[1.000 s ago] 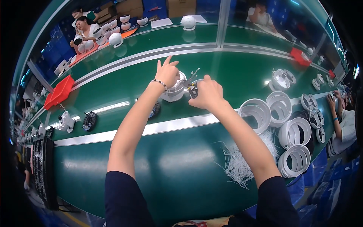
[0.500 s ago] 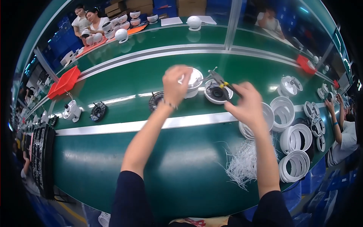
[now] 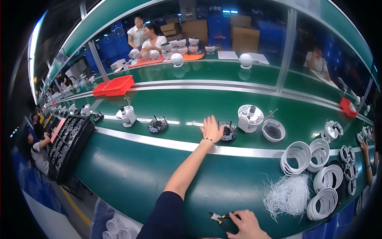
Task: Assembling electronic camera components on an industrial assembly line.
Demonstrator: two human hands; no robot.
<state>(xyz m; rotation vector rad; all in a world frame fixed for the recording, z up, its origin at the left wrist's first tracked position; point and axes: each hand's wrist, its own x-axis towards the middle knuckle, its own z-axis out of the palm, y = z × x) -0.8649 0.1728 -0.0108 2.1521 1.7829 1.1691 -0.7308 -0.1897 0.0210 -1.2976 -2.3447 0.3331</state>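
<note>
My left hand (image 3: pixel 211 129) is open, fingers spread, beside a round black part with prongs (image 3: pixel 228 132) on the far part of the bench; the hand partly covers its left edge. My right hand (image 3: pixel 247 225), low near the front edge, has its fingers around the handles of the side cutters (image 3: pixel 217 217). Their jaws point left, close to the bench top. Right of the black part stands a white round housing (image 3: pixel 247 124) with a dark cylinder inside. Next to it lies a white bowl (image 3: pixel 274 138) with a dark inside.
A heap of white plastic strips (image 3: pixel 287 195) lies at right, beside stacked white rings (image 3: pixel 323 204). Another black part (image 3: pixel 158 124) and white housing (image 3: pixel 126 116) sit to the left. Red trays (image 3: pixel 119 85) stand along the back rail. People work across the bench.
My right hand brought the cutters from the white bowl down to the near edge. My left hand left the white housing and is now at the black part. The view has turned left.
</note>
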